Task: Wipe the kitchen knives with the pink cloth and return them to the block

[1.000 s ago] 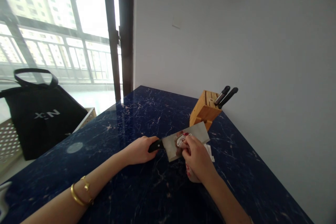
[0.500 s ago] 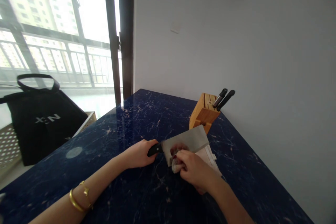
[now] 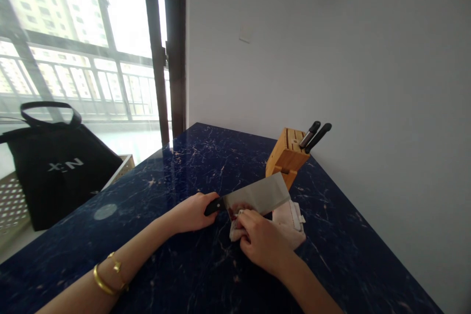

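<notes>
Cleaver (image 3: 261, 196) and cloth (image 3: 290, 223) met near the handle end of the blade, and wiping the steel called for a steady grip on one side and a well-padded touch on the other. The left hand (image 3: 193, 213) was curled closed around the black handle (image 3: 212, 206), which looked right for keeping the broad face from twisting under pressure. The right hand (image 3: 265, 240) had its fingers bunched in a pinch on the cloth, the thumb tucked below them. Since the long side nearer the person looked like the cutting edge, good practice meant folding the cloth thick, pressing it flat, and stroking from the spine outward past the edge, never back against it. The blade reached away from the left fingers toward the knife block (image 3: 288, 153), its far corner in front of the block's base in this view. The right fingertips lay against or just over the blade's lower side close to the handle, the cloth between them; whether any bare skin touched steel could not be told. Loose cloth spread from under the right hand toward the blade's far end, above the dark blue tabletop (image 3: 176, 270).
</notes>
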